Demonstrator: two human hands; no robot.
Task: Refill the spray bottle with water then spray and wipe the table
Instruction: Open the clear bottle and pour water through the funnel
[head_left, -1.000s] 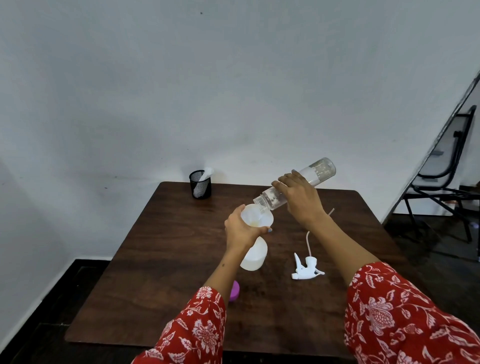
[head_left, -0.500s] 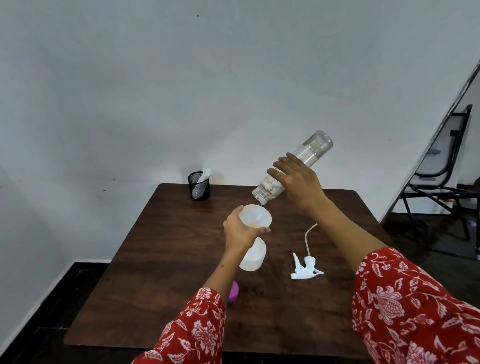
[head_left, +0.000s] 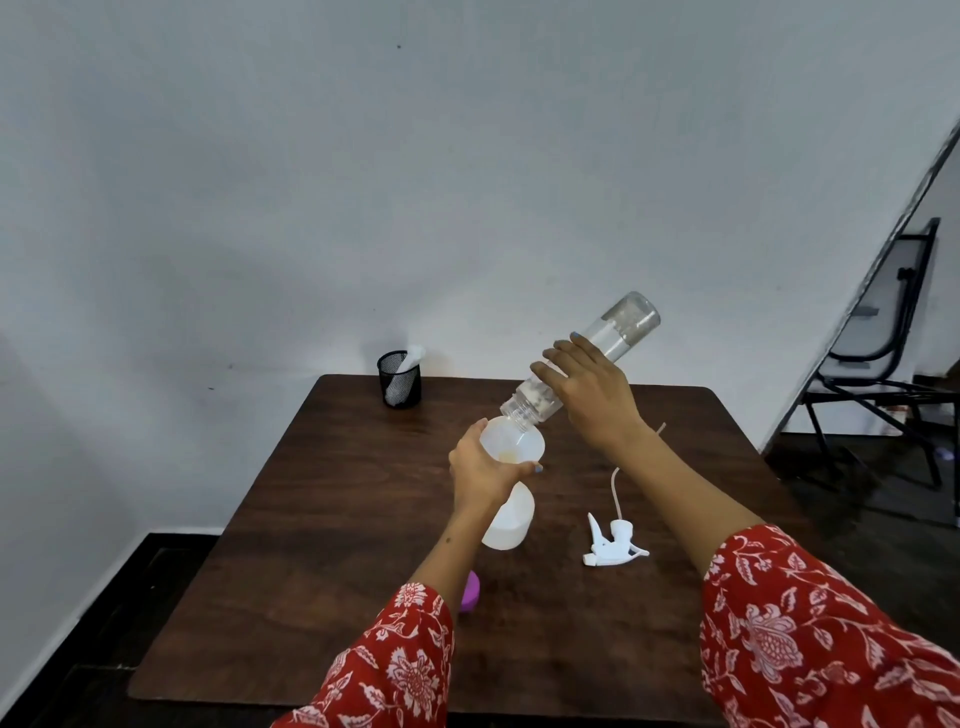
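Below, a dark wooden table (head_left: 363, 519) stands against a pale wall (head_left: 311, 182); a black mesh cup (head_left: 399, 379) sits at its far edge, a black chair (head_left: 883, 364) stands on the dark floor to the right. My left hand (head_left: 485, 470) grips the neck of the white spray bottle (head_left: 506, 525), which carries a white funnel (head_left: 511, 444) and stands upright on the table. My right hand (head_left: 592, 389) is wrapped round a clear water bottle (head_left: 618, 332), tilted mouth-down with its neck inside the funnel rim. Near the spray bottle, to its right, lies the detached white trigger head (head_left: 613, 543) with its tube. A purple cap (head_left: 471, 597) shows beside my left sleeve (head_left: 395, 665).
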